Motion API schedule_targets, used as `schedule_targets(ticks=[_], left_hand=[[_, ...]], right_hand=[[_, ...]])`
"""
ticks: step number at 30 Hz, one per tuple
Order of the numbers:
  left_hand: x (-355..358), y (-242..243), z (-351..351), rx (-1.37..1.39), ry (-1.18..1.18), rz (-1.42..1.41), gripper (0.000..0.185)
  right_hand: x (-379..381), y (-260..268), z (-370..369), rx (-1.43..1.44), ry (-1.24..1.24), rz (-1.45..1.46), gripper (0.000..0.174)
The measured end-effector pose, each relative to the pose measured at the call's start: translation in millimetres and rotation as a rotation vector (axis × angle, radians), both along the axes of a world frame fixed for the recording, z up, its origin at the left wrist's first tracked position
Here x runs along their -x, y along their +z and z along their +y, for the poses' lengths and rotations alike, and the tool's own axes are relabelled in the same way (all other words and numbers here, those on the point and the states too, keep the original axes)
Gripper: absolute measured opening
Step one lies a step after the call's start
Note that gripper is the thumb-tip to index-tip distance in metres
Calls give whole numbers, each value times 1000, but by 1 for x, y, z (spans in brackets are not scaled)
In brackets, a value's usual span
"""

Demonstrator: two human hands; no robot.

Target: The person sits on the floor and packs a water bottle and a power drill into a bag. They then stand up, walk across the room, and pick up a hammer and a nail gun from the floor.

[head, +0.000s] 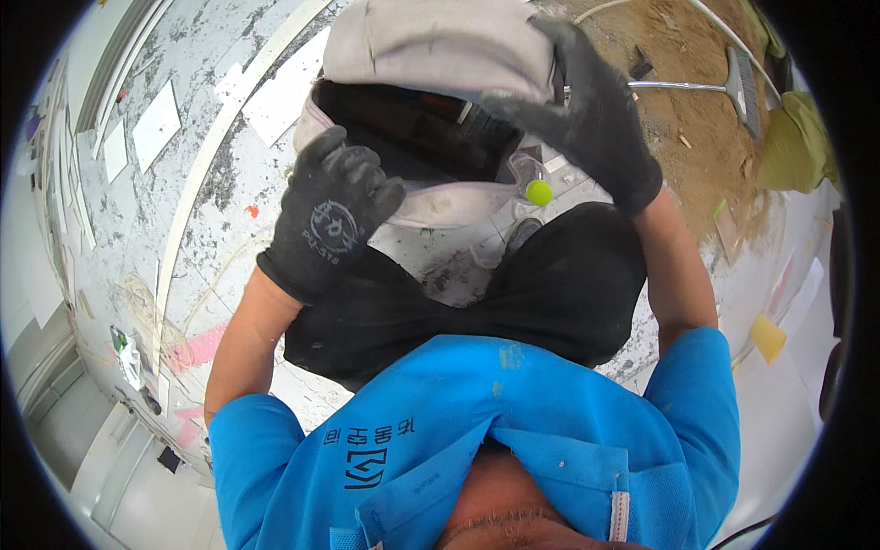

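Note:
A pale, soiled fabric bag (454, 206) stands before my knees, its lid flap (440, 48) tilted up on the far side. Its dark interior (412, 137) holds items too shadowed to name. My left hand (330, 206), in a black work glove, has its fingers curled over the near left rim. On the other side, my gloved right hand (584, 117) is at the flap's right edge, thumb and fingers spread wide and slightly blurred. A bright yellow-green round object (539, 193) sits by the bag's right corner, beside clear plastic.
A sand pile (694, 158) lies at right, with a broom (741, 93) across it and a green sack (794, 148) beyond. White board offcuts (157, 125), a long pale strip (206, 158) and tangled cord (148, 302) litter the stained floor at left. A yellow sponge-like block (768, 338) is at right.

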State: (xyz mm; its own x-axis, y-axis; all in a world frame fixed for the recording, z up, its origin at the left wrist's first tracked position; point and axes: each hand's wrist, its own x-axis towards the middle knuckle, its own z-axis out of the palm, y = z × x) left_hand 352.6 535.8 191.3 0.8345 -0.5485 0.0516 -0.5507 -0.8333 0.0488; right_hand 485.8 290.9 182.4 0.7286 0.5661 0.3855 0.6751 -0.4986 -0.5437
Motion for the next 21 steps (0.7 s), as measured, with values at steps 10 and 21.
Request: schedule_targets(ticks=[10, 21], left_hand=[[34, -13, 12, 202, 243, -195, 33], [95, 6, 32, 177, 122, 138, 24]], right_hand=[[24, 25, -14, 316, 235, -29, 47], [33, 11, -18, 331, 497, -53, 29]])
